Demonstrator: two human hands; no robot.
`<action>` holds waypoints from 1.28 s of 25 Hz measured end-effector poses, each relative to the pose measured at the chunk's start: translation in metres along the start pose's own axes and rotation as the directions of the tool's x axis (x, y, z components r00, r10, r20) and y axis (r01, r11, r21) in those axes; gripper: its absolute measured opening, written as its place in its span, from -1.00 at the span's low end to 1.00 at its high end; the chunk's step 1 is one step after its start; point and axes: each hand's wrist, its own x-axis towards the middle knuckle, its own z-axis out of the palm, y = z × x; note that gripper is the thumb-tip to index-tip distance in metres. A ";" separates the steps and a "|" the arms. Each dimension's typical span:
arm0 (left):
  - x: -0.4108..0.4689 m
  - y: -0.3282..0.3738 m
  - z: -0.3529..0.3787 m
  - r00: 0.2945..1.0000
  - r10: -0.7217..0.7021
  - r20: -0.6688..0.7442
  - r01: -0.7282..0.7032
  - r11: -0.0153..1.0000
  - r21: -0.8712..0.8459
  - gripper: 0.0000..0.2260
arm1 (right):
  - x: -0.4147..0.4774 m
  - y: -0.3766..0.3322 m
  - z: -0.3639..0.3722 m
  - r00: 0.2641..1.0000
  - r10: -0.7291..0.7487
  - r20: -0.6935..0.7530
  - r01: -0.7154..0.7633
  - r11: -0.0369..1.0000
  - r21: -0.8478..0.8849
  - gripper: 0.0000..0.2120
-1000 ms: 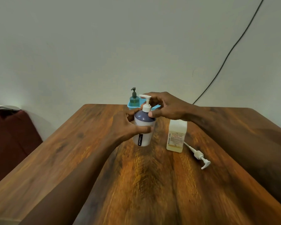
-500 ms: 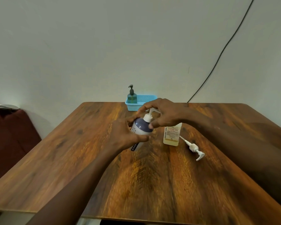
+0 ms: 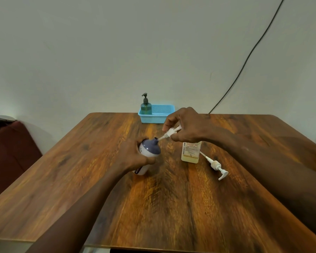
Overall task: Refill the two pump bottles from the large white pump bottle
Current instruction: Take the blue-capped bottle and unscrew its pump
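My left hand (image 3: 133,156) grips a white bottle with a purple shoulder (image 3: 149,149), tilted to the right over the wooden table (image 3: 171,207). My right hand (image 3: 186,127) pinches that bottle's white pump head (image 3: 171,132), drawn partly out so its tube still enters the neck. To the right stands a pale rectangular bottle with a printed label (image 3: 190,152), its top hidden behind my right hand. Its white pump (image 3: 216,166) lies loose on the table beside it. A green pump bottle (image 3: 146,106) stands in a blue basket (image 3: 162,114) at the far edge.
A black cable (image 3: 244,59) runs down the wall at the right. A dark red seat (image 3: 9,148) sits left of the table. The table's near edge is at the bottom of the view.
The purple-shouldered bottle has gone from upright to tilted right. My right hand has pulled its pump head up and away, exposing the tube. The view has shifted back.
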 end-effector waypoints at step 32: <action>-0.003 0.001 0.037 0.937 -0.127 -0.325 0.046 0.968 -0.248 -0.23 | -0.038 0.046 0.071 0.935 0.016 -0.354 -0.058 0.993 -0.107 -0.82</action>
